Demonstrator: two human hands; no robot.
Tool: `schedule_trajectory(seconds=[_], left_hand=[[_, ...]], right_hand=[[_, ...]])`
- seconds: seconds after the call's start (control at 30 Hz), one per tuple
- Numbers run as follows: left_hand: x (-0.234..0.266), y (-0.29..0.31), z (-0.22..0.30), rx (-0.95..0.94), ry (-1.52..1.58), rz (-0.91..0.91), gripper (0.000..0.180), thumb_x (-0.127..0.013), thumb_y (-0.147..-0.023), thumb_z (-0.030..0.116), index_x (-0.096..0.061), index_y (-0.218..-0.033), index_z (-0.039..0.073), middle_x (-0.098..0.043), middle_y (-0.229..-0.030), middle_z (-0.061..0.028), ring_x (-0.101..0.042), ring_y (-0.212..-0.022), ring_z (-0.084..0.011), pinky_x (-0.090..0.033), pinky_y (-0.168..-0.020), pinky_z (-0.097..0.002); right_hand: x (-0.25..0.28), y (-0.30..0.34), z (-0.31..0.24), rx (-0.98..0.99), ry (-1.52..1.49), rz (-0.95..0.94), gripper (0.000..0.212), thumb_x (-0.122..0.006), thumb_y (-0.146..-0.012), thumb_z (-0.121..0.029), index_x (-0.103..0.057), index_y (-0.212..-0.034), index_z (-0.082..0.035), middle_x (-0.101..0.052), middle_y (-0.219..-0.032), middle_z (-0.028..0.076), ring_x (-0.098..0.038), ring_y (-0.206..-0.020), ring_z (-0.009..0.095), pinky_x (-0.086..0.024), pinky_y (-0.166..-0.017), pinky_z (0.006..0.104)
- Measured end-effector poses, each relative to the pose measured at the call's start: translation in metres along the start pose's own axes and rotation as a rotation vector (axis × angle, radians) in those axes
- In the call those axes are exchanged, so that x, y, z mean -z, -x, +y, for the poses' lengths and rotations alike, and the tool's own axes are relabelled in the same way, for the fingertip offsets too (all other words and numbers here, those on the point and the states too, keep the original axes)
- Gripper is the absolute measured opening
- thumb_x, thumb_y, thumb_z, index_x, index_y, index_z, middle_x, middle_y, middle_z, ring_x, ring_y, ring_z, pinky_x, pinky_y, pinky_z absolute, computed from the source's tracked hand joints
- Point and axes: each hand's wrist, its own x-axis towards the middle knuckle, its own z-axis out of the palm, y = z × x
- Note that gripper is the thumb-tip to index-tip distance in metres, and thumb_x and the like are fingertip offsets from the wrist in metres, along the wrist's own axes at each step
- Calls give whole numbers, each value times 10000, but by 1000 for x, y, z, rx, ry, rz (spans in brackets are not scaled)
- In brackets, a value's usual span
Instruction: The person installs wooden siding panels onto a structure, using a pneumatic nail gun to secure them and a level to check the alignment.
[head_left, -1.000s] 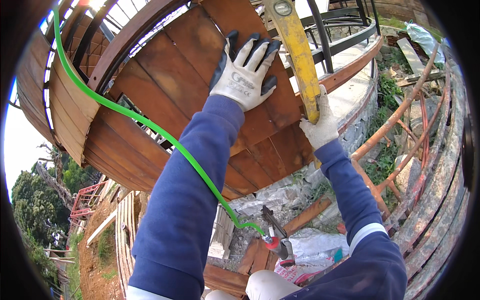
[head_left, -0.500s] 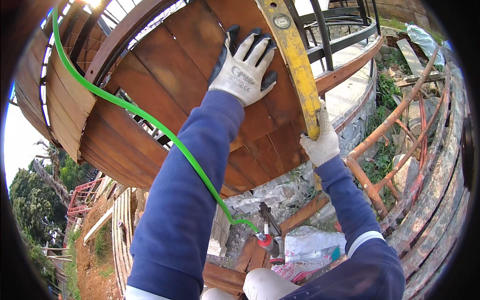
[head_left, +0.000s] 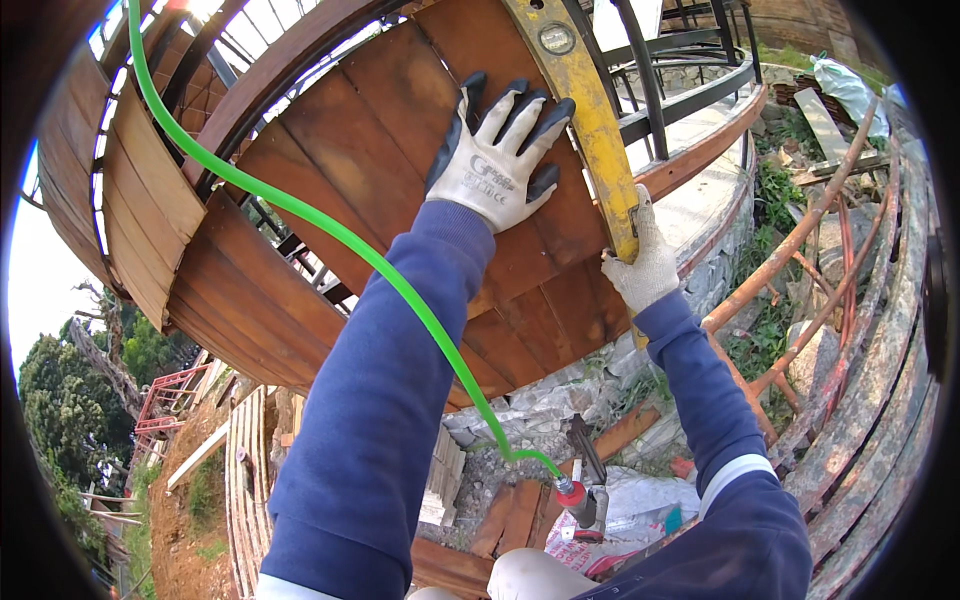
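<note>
My left hand (head_left: 492, 165), in a white glove with dark fingertips, lies flat with fingers spread on a curved wall of reddish-brown wooden boards (head_left: 345, 125). Along the right edge of these boards leans a worn yellow spirit level (head_left: 578, 85) with a round vial near its top. My right hand (head_left: 645, 268), gloved too, is closed around the level's lower part. A bright green air hose (head_left: 300, 207) passes over my left forearm and runs down to a red and grey air tool (head_left: 583, 507), which sits low near my knees; its exact kind is unclear.
Orange-brown metal scaffold bars (head_left: 790, 250) and weathered planks (head_left: 865, 450) curve along the right. Black metal railings (head_left: 650, 80) stand behind the level. Below are a white printed sack (head_left: 640, 510), loose wood pieces (head_left: 510, 515) and a stone base (head_left: 540, 405). Stacked slats (head_left: 240, 470) lie at lower left.
The view has shifted slightly, so the boards sit a little farther right and lower. The air tool shows farther right. Both hands keep their hold on boards and level.
</note>
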Motion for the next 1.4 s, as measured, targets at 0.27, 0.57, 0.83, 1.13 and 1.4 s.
schedule_trajectory(seconds=[0.27, 0.57, 0.83, 1.13, 1.4], left_hand=[[3, -1, 0, 0, -5, -37, 671, -511, -988, 550, -385, -1593, 287, -411, -1600, -72, -298, -1527, -265, -51, -1270, -610], [3, -2, 2, 1, -52, -48, 674, -492, -996, 560, -370, -1600, 285, -430, -1591, -76, -303, -1527, -277, -30, -1268, -615], [5, -3, 2, -2, -28, -66, 676, -491, -994, 558, -370, -1600, 282, -419, -1600, -78, -288, -1535, -275, -18, -1266, -623], [4, -3, 3, 3, -4, -54, 665, -495, -994, 552, -385, -1591, 280, -401, -1612, -81, -275, -1540, -274, -16, -1267, -622], [3, -2, 3, 4, -10, -43, 669, -515, -988, 547, -392, -1587, 277, -419, -1595, -85, -296, -1527, -284, -27, -1266, -623]], right_hand=[[-2, -2, -6, -10, 34, -14, 1030, -745, -784, 30, -206, -1645, -140, -581, -1395, 252, -627, -1256, 362, -529, -1018, 388], [-2, -2, -2, -54, 104, -41, 1038, -743, -775, 3, -189, -1644, -117, -616, -1350, 269, -649, -1228, 378, -540, -994, 399], [0, -2, -4, -66, 116, -52, 1044, -751, -769, -9, -188, -1642, -114, -607, -1352, 284, -644, -1232, 390, -539, -1000, 411], [2, -3, -2, -16, 76, -51, 1054, -755, -774, -2, -176, -1647, -122, -616, -1327, 284, -649, -1214, 399, -539, -995, 409], [3, -2, -7, -54, 120, -72, 1062, -746, -780, 6, -155, -1651, -129, -614, -1339, 279, -655, -1211, 384, -537, -993, 406]])
